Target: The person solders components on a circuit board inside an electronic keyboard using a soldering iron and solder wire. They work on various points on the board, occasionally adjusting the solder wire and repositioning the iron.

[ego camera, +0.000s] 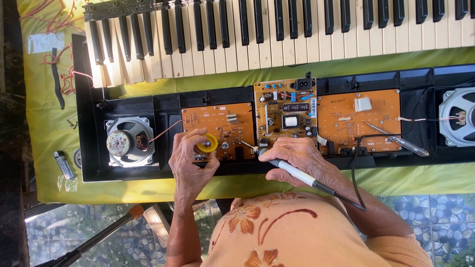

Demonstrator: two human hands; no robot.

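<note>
the left hand [190, 155] pinches a small yellow spool of solder wire [207, 143] between thumb and fingers, its grip pressed around the spool's rim, held just over the left orange circuit board [217, 123] inside the opened black keyboard casing [89, 99]. the right hand [297, 157] is wrapped tight around the pale handle of a soldering iron [292, 170], its grip pressed together on the handle; the iron's metal tip points toward 10 o'clock and sits near the lower right corner of that left board, just beside the spool at its 3 o'clock. the iron's black cord [354, 178] loops off toward 3 o'clock and back up over the casing edge. at 12 o'clock from the hands lies the middle circuit board [284, 111] with its dark components, and at 3 o'clock a third orange board [358, 121] with a screwdriver [398, 140] lying across it. round speakers [129, 142] sit at the casing's far 9 and 3 o'clock ends. the row of keys [297, 29] lies at 12 o'clock on the yellow-green cloth [44, 123] covering the bench, and a lighter [64, 164] rests at 9 o'clock outside the casing.
</note>
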